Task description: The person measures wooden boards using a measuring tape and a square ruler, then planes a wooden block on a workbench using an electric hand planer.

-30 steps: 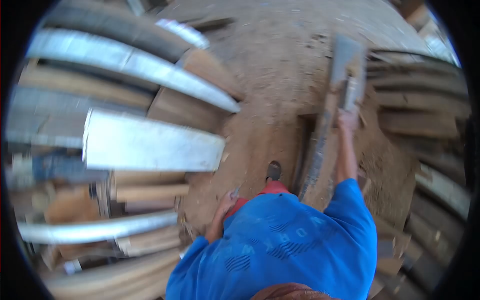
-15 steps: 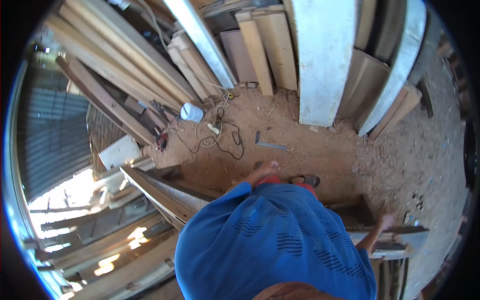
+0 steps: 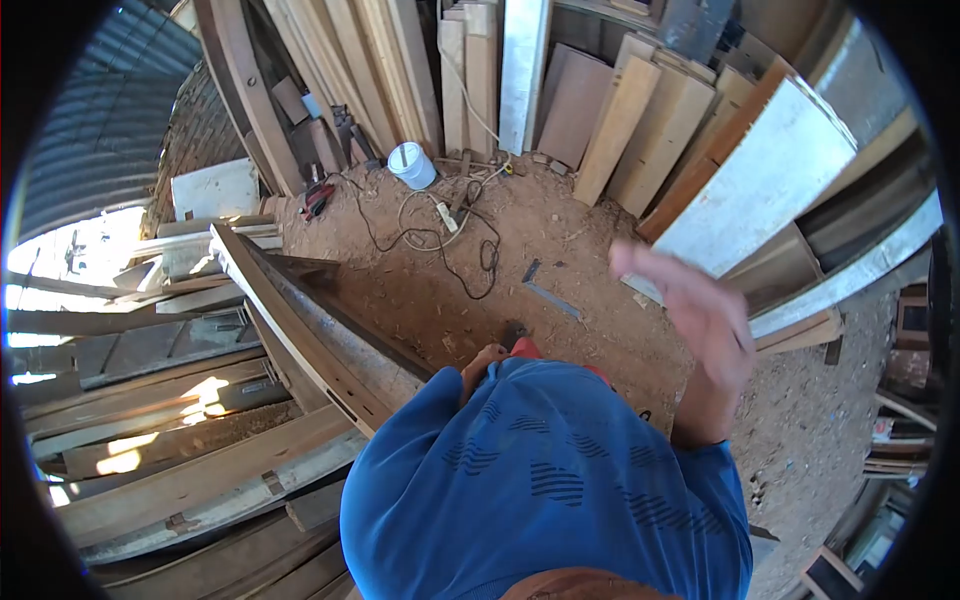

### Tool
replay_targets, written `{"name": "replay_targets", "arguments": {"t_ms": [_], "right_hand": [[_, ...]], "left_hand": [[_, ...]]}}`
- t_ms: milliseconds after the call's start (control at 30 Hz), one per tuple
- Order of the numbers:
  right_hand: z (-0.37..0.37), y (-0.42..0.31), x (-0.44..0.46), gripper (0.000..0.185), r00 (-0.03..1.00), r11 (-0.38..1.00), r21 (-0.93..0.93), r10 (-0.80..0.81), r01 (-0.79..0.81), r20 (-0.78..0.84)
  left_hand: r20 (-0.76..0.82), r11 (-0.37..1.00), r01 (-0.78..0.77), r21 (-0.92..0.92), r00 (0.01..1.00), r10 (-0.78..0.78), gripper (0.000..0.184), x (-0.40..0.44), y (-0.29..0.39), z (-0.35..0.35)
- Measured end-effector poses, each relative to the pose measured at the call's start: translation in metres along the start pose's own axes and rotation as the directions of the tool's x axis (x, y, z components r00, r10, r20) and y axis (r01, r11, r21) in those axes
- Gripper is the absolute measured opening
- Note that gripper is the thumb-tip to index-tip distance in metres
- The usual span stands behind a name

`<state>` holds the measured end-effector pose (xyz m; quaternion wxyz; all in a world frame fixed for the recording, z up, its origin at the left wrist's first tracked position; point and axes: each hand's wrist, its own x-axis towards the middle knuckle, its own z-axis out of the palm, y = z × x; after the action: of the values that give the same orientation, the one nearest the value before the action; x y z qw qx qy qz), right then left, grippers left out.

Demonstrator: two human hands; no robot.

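Observation:
My right hand (image 3: pixel 695 310) is raised in front of my body at the right, fingers apart and nothing in it, slightly blurred. Below and behind it shows the dirt floor. My left hand (image 3: pixel 485 362) hangs low by my left side near the red shorts, its fingers partly hidden by the blue sleeve, so what it holds, if anything, cannot be made out. A metal square (image 3: pixel 552 296) lies on the ground ahead. To the left of my body stretches a long wooden frame (image 3: pixel 300 350).
Boards (image 3: pixel 625 125) and a wide whitish panel (image 3: pixel 755 180) lean along the far side. A white bucket (image 3: pixel 412 166), a power strip (image 3: pixel 446 217) and cables lie on the floor. More planks (image 3: pixel 210 470) are stacked at the left.
The view has swung to the right side's leaning boards, then toward the bucket and cables. My right hand has left the wooden piece and risen. My left hand has drawn back toward my body.

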<state>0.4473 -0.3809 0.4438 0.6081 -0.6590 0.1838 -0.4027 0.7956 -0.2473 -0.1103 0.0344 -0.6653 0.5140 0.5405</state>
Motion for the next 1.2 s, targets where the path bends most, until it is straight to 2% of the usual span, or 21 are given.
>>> {"name": "replay_targets", "arguments": {"t_ms": [33,100,167,267,300,333,367,400,467,600,633,733,767,800,867,900,1000,1033,1133,1167,1200], "right_hand": [[0.025,-0.01,0.021,0.085,0.966,0.972,0.089,-0.228,0.218,0.124],[0.076,-0.032,0.062,0.08,0.69,0.76,0.441,-0.635,0.478,0.346],[0.092,-0.075,0.072,0.091,0.709,0.86,0.119,-0.481,0.497,0.515],[0.171,-0.05,0.098,0.105,0.722,0.715,0.215,-0.689,0.665,0.058],[0.172,-0.049,0.105,0.106,0.726,0.704,0.298,-0.686,0.644,0.05],[0.175,-0.049,0.11,0.108,0.73,0.687,0.38,-0.682,0.62,0.041],[0.143,-0.067,0.11,0.108,0.764,0.754,0.445,-0.611,0.482,0.208],[0.132,-0.069,0.116,0.107,0.698,0.744,0.475,-0.642,0.469,0.316],[0.107,-0.07,0.132,0.104,0.532,0.739,0.525,-0.671,0.423,0.517],[0.121,-0.037,0.125,0.1,0.492,0.559,0.629,-0.816,0.54,0.302],[0.123,-0.032,0.131,0.099,0.451,0.495,0.66,-0.855,0.565,0.255],[0.081,-0.055,0.133,0.092,0.558,0.624,0.776,-0.677,0.089,0.48],[0.09,-0.039,0.141,0.091,0.517,0.517,0.854,-0.749,0.064,0.414],[0.091,-0.038,0.129,0.082,0.626,0.491,0.871,-0.683,0.014,0.376],[0.094,-0.036,0.104,0.065,0.809,0.406,0.912,-0.517,-0.056,0.279],[0.095,-0.031,0.101,0.063,0.831,0.356,0.93,-0.487,-0.091,0.268],[0.106,-0.035,0.105,0.064,0.826,0.17,0.961,-0.492,-0.22,0.276],[0.117,-0.031,0.104,0.073,0.812,0.041,0.967,-0.535,-0.25,0.233],[0.153,-0.035,0.102,0.081,0.872,-0.208,0.968,-0.488,-0.143,0.024],[0.166,-0.025,0.111,0.082,0.815,-0.143,0.989,-0.578,-0.047,-0.045],[0.172,-0.013,0.137,0.082,0.671,-0.094,0.986,-0.724,0.135,-0.161]], "left_hand": [[-0.009,1.0,-0.01,-0.013,1.0,0.01,0.045,0.002,-0.005,-0.008],[-0.036,0.999,-0.027,-0.034,0.999,0.026,0.046,0.006,-0.018,-0.027],[-0.058,0.999,0.005,0.049,0.998,-0.002,0.046,0.007,-0.033,-0.05],[-0.032,0.94,0.063,0.334,0.998,-0.055,0.045,0.036,-0.029,-0.07],[-0.169,0.988,0.121,-0.093,0.976,-0.136,0.028,0.003,-0.009,-0.091],[-0.255,0.985,0.082,-0.151,0.96,-0.119,0.028,-0.005,-0.01,-0.095],[-0.351,0.979,0.036,-0.199,0.93,-0.106,0.027,-0.006,-0.018,-0.096],[-0.445,0.971,-0.021,-0.236,0.891,-0.089,0.027,0.0,-0.021,-0.103],[-0.418,0.946,-0.042,-0.322,0.903,-0.102,0.029,-0.012,-0.018,-0.105],[-0.332,0.763,-0.092,-0.64,0.928,-0.168,0.032,-0.04,-0.021,-0.08],[-0.343,0.807,-0.057,-0.587,0.921,-0.185,0.033,-0.045,-0.027,-0.076],[-0.34,0.903,0.062,-0.425,0.914,-0.222,0.037,-0.054,-0.021,-0.034],[-0.373,0.885,0.009,-0.466,0.904,-0.206,0.038,-0.066,-0.018,-0.019],[-0.405,0.862,-0.043,-0.506,0.894,-0.193,0.039,-0.075,-0.02,-0.001],[-0.518,0.904,-0.2,-0.378,0.855,-0.028,0.039,-0.053,-0.056,0.043],[-0.57,0.913,-0.272,-0.305,0.82,0.053,0.039,-0.039,-0.075,0.064],[-0.512,0.856,-0.142,-0.497,0.844,-0.157,0.039,-0.07,-0.063,0.081],[-0.486,0.824,-0.106,-0.556,0.846,-0.219,0.039,-0.079,-0.057,0.081],[-0.429,0.747,-0.055,-0.662,0.845,-0.318,0.039,-0.092,-0.05,0.081],[-0.416,0.731,-0.044,-0.681,0.845,-0.337,0.039,-0.094,-0.052,0.08],[-0.403,0.716,-0.036,-0.697,0.846,-0.349,0.039,-0.095,-0.055,0.078]]}}
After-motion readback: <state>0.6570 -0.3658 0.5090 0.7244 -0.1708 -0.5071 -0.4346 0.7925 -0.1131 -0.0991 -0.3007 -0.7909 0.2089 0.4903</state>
